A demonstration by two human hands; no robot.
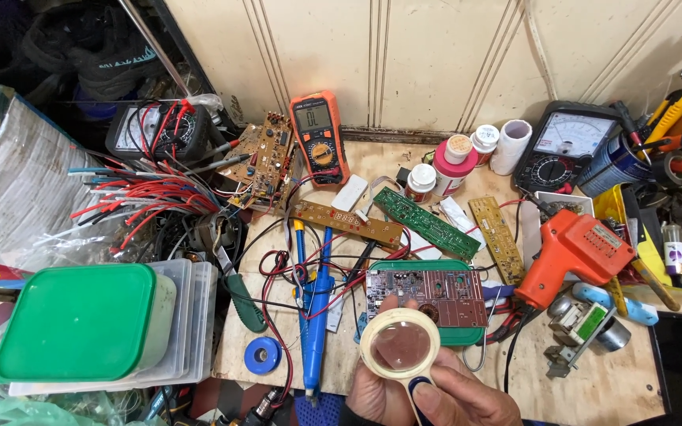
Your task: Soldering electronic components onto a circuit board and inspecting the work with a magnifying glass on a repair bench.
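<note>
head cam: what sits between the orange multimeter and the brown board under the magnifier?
In the head view, between the orange multimeter and the brown board lie a white plastic piece and a long brown display board.

Bright even light; soft shadows; sharp focus; edges perhaps slightly bowed

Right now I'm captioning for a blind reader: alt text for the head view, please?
A hand holds a round magnifier over a brown circuit board on a cluttered wooden bench. Around it lie an orange multimeter, an orange soldering gun, a blue tool, more boards and red wires.
</note>
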